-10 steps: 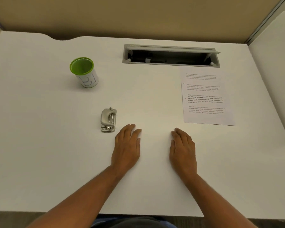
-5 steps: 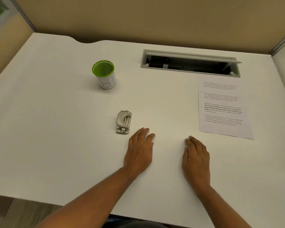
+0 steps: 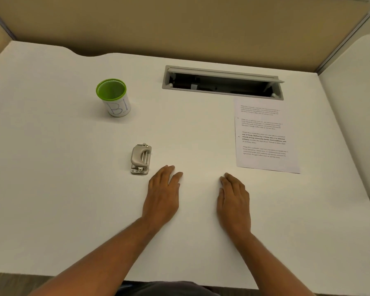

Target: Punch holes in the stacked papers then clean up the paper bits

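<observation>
Both hands flat on desk [image 3: 51, 167], palms down, fingers extended, holding nothing: left hand [image 3: 162, 195], right hand [image 3: 234, 201]. Punch [image 3: 141, 159] just beyond left fingertips, apart. Papers [image 3: 265, 135] far right. Cup [image 3: 113, 97] far left.

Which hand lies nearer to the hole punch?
The left hand: its fingertips lie just beside the hole punch. The right hand lies farther off.

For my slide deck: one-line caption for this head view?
Both hands, left hand and right hand, flat on the desk; hole punch and stacked papers untouched.
</observation>
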